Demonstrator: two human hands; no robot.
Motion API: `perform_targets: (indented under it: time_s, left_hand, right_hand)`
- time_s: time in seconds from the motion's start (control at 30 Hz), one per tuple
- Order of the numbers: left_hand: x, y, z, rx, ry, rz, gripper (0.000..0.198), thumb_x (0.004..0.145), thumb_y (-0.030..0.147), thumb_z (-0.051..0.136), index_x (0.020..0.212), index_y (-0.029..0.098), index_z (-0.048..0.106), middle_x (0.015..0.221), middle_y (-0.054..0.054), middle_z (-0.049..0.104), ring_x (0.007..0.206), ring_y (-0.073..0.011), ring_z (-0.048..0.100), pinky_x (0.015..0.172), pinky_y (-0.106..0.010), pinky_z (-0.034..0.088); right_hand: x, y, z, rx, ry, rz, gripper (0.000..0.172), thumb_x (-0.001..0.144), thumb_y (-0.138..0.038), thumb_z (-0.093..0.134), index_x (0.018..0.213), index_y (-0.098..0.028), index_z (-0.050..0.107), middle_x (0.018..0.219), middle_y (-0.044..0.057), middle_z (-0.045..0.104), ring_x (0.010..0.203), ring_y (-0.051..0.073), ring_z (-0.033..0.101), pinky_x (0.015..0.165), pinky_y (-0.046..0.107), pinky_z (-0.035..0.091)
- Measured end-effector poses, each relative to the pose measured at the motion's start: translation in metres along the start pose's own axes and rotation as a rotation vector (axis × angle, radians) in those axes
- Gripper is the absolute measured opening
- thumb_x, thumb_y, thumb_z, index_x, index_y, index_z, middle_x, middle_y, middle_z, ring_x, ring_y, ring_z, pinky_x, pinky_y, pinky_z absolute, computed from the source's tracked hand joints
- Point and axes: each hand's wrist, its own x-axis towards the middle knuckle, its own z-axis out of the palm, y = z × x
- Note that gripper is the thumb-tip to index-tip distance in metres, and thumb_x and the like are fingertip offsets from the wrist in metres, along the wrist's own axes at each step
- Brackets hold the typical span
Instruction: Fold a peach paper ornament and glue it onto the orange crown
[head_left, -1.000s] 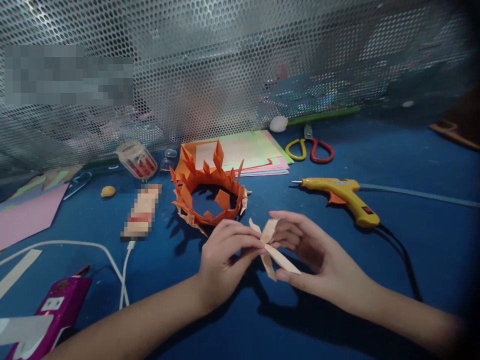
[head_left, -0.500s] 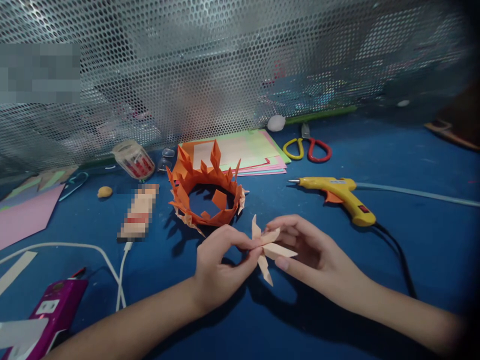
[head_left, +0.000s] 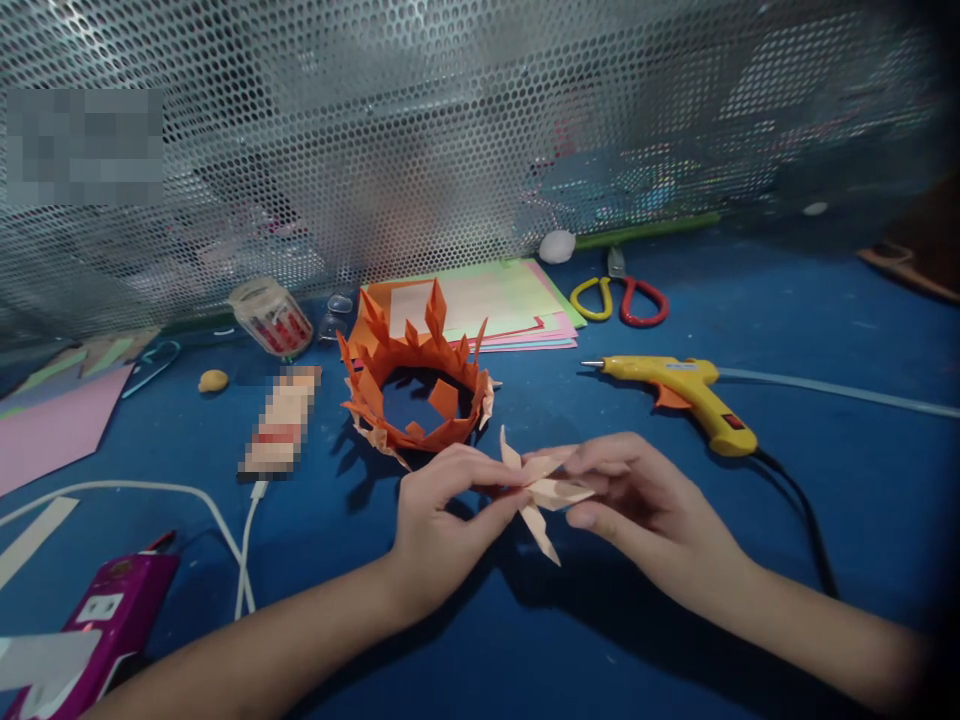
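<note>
Pale peach folded paper, a flower-like piece (head_left: 556, 492) with several pointed petals, is pinched at its centre between the thumb and fingers of my left hand (head_left: 450, 525). My right hand (head_left: 645, 505) curves around the petals' right side, its thumb apart from its fingers. Its fingertips are close to the upper petal; whether they touch it is hard to make out. Behind my left hand stands an orange folded-paper crown (head_left: 442, 425) with pointed spikes and some peach pieces on its outside.
A yellow glue gun (head_left: 694, 395) with a black cord lies to the right. Pliers (head_left: 643, 302) with red and yellow handles and coloured paper sheets (head_left: 487, 290) lie farther back. A plastic jar (head_left: 271, 318) lies tilted at left. A purple device (head_left: 112, 620) and white cable (head_left: 150, 487) are front left.
The paper flower has turned slightly, its lower petal swinging right. My right thumb has come off the petal tip, and its fingers have shifted a little right.
</note>
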Motion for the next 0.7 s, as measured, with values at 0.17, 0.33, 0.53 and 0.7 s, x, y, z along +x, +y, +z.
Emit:
perform_targets:
  time_s: [0.17, 0.33, 0.53, 0.7]
  left_hand:
    - [-0.002, -0.001, 0.002, -0.095, 0.025, -0.211, 0.007, 0.074, 0.017, 0.075, 0.081, 0.018, 0.076, 0.075, -0.004, 0.073, 0.067, -0.0135, 0.067, 0.063, -0.023, 0.055]
    - [-0.005, -0.001, 0.003, -0.069, 0.023, -0.243, 0.009, 0.073, 0.018, 0.076, 0.082, 0.018, 0.077, 0.075, -0.004, 0.072, 0.068, -0.0138, 0.066, 0.065, -0.024, 0.054]
    - [-0.004, -0.001, 0.003, -0.057, 0.015, -0.257, 0.014, 0.075, 0.019, 0.075, 0.089, 0.019, 0.077, 0.081, -0.005, 0.073, 0.075, -0.0153, 0.069, 0.073, -0.026, 0.056]
    - [-0.003, 0.001, 0.004, -0.053, 0.017, -0.21, 0.018, 0.075, 0.015, 0.071, 0.093, 0.016, 0.076, 0.079, -0.006, 0.073, 0.071, -0.0142, 0.068, 0.067, -0.024, 0.057]
  right_hand:
    - [-0.003, 0.001, -0.007, -0.307, -0.007, -0.038, 0.005, 0.088, -0.024, 0.059, 0.09, -0.026, 0.063, 0.088, 0.002, 0.073, 0.075, 0.015, 0.071, 0.063, 0.022, 0.055]
    - [-0.005, -0.001, -0.006, -0.326, -0.034, -0.027, 0.005, 0.09, -0.023, 0.054, 0.087, -0.026, 0.057, 0.076, -0.001, 0.071, 0.065, 0.012, 0.067, 0.057, 0.02, 0.052]
    - [-0.003, -0.004, 0.002, -0.102, -0.071, 0.098, 0.01, 0.091, -0.03, 0.055, 0.084, -0.024, 0.054, 0.103, 0.007, 0.073, 0.091, 0.016, 0.069, 0.079, 0.028, 0.055]
    - [0.002, -0.008, 0.006, 0.049, 0.023, 0.198, 0.021, 0.086, -0.036, 0.062, 0.073, -0.022, 0.053, 0.101, 0.008, 0.074, 0.094, 0.018, 0.069, 0.079, 0.028, 0.054]
